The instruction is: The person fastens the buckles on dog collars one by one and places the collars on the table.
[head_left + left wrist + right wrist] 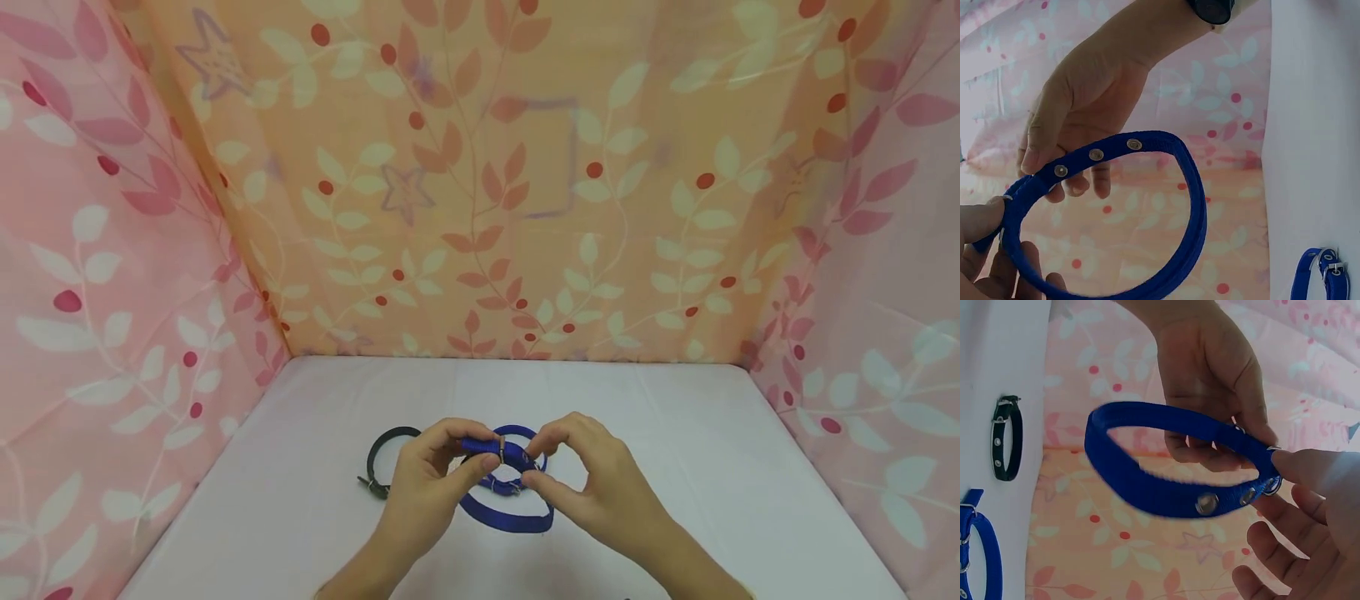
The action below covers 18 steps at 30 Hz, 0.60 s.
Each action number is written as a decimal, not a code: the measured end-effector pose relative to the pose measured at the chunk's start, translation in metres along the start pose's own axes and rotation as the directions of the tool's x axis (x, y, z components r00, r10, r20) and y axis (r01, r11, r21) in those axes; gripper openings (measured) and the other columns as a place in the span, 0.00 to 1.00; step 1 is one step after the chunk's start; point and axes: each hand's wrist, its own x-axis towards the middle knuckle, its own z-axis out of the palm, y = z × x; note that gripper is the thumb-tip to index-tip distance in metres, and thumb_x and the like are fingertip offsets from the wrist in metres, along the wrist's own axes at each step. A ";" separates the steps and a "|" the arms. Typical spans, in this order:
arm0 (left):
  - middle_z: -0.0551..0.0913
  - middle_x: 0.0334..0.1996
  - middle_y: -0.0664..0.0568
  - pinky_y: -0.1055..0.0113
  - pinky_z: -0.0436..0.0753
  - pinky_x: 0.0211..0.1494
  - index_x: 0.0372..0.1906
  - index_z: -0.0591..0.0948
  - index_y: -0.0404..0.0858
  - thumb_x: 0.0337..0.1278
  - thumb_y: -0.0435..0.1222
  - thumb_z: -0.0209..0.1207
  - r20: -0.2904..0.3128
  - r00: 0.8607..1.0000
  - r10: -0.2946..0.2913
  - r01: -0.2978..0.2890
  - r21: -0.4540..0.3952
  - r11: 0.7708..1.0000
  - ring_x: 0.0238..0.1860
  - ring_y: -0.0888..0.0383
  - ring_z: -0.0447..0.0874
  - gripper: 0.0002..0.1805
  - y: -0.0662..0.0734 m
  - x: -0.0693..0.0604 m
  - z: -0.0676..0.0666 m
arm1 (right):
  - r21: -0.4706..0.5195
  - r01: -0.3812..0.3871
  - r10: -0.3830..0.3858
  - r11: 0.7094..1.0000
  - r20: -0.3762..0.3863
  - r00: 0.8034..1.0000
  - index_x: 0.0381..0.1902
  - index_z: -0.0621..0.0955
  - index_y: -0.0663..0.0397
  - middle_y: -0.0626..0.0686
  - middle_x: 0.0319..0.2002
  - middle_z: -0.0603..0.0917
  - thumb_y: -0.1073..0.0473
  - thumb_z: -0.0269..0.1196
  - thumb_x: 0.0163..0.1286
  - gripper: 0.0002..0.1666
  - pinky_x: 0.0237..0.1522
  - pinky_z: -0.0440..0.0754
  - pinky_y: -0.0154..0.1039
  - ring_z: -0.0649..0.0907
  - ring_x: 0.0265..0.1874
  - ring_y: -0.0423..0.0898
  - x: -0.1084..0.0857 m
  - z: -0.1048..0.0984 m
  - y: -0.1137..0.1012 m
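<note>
A blue collar (pixel 510 522) with metal eyelets and a buckle is held up in a loop between both hands. My left hand (pixel 431 475) pinches it near the buckle, thumb in front. With thumb and index finger, my right hand (pixel 600 475) pinches the strap just to the right of that spot. In the left wrist view several eyelets show along the collar (pixel 1200 206). The right wrist view shows the loop of the collar (pixel 1147 497) hanging out from the fingertips. Fingers partly hide the buckle.
A second blue collar (pixel 517 430), buckled, lies on the white table (pixel 300 517) behind the held one. To its left lies a black collar (pixel 373 454), also buckled. Patterned cloth walls (pixel 480 250) stand at the back and both sides.
</note>
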 end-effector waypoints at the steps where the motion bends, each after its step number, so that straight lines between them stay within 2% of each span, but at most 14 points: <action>1: 0.85 0.46 0.49 0.67 0.83 0.58 0.49 0.84 0.42 0.63 0.33 0.68 -0.004 1.000 0.012 -0.012 0.009 1.000 0.50 0.51 0.84 0.11 0.000 0.000 0.000 | 0.009 -0.012 0.012 1.000 0.002 1.000 0.48 0.80 0.42 0.38 0.42 0.83 0.62 0.79 0.58 0.24 0.48 0.81 0.34 0.81 0.43 0.38 0.000 0.000 0.000; 6: 0.85 0.48 0.47 0.68 0.81 0.62 0.50 0.81 0.39 0.64 0.31 0.67 -0.029 0.997 0.069 -0.069 -0.003 0.998 0.52 0.52 0.83 0.11 0.003 0.001 -0.004 | 0.023 -0.084 0.083 0.996 0.042 0.996 0.48 0.79 0.38 0.35 0.42 0.82 0.62 0.77 0.60 0.24 0.45 0.80 0.36 0.80 0.40 0.38 0.002 -0.004 0.000; 11: 0.83 0.49 0.42 0.68 0.82 0.61 0.50 0.78 0.33 0.64 0.26 0.65 -0.098 0.985 0.138 -0.142 -0.034 0.989 0.52 0.52 0.84 0.12 0.006 0.003 -0.009 | -0.008 -0.135 0.135 0.991 0.081 0.987 0.47 0.78 0.34 0.32 0.41 0.80 0.61 0.77 0.59 0.24 0.44 0.80 0.36 0.79 0.41 0.35 0.003 -0.007 0.001; 13: 0.82 0.50 0.42 0.67 0.82 0.61 0.50 0.77 0.33 0.64 0.26 0.64 -0.099 0.985 0.140 -0.145 -0.049 0.988 0.53 0.52 0.84 0.12 0.007 0.002 -0.008 | -0.016 -0.140 0.141 0.990 0.087 0.986 0.47 0.79 0.33 0.31 0.41 0.80 0.61 0.78 0.58 0.24 0.45 0.81 0.37 0.79 0.43 0.34 0.002 -0.008 0.002; 18: 0.81 0.51 0.42 0.66 0.84 0.59 0.51 0.76 0.34 0.65 0.27 0.64 -0.058 0.994 0.097 -0.101 -0.079 0.992 0.54 0.51 0.84 0.12 0.006 -0.001 -0.002 | -0.010 -0.141 0.141 0.990 0.091 0.986 0.46 0.80 0.33 0.31 0.43 0.81 0.59 0.78 0.58 0.23 0.49 0.81 0.37 0.80 0.46 0.33 0.000 -0.007 0.001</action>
